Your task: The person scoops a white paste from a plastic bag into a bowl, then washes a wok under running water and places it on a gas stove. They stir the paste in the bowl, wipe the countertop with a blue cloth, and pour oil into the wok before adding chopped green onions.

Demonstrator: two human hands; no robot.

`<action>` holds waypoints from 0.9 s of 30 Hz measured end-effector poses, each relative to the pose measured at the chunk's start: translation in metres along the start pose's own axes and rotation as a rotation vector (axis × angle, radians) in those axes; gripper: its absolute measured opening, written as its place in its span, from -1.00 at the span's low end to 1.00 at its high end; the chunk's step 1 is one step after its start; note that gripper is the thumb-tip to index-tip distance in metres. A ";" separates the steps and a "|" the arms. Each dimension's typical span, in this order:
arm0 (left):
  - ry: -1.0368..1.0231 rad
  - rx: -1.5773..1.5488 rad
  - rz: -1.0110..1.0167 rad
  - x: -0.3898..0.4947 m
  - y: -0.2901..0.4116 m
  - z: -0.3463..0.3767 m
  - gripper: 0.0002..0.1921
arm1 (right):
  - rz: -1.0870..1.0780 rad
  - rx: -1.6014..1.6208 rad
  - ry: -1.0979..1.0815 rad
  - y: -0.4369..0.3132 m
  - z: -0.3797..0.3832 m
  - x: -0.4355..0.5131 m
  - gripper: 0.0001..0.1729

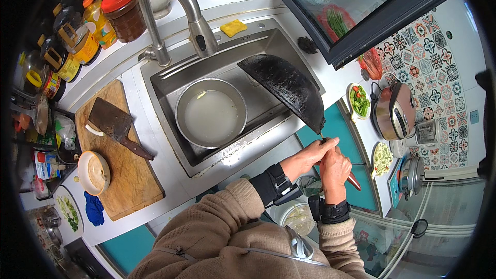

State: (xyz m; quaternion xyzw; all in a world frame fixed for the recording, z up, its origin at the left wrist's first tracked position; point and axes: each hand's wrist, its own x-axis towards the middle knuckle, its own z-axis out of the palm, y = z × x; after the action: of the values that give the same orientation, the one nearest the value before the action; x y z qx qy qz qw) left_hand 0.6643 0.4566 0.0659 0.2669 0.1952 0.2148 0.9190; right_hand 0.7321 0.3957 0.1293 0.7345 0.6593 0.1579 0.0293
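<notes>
Both my left hand [308,159] and my right hand [335,170] are closed around the handle of a black wok [286,85]. The wok is tipped on its side over the right part of the steel sink [197,168], its dark underside showing and its inside hidden. A round metal pot [211,113] with cloudy liquid stands in the left part of the sink. The tall faucet [203,40] arches behind the pot. A yellow sponge [233,28] lies on the sink's back rim.
On the left, a cleaver [112,120] and a bowl [94,173] rest on a wooden cutting board [135,186]. An open window frame [337,52] juts in at upper right. Plates of cut vegetables [359,101] and a rice cooker [393,112] stand on the right counter.
</notes>
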 end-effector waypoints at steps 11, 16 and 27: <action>0.023 0.016 0.006 0.001 -0.002 0.000 -0.50 | 0.007 -0.009 -0.019 0.001 0.002 0.001 -0.87; 0.018 0.019 0.003 0.002 -0.003 0.000 -0.51 | 0.004 -0.020 -0.017 0.002 0.003 0.000 -0.88; 0.027 0.029 -0.010 0.000 -0.003 0.001 -0.50 | 0.015 -0.001 -0.020 0.003 0.007 -0.003 -0.89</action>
State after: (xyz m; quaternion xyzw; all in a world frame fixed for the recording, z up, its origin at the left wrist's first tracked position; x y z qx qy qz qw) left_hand 0.6658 0.4541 0.0653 0.2764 0.2122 0.2109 0.9133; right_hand 0.7366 0.3939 0.1232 0.7410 0.6533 0.1513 0.0353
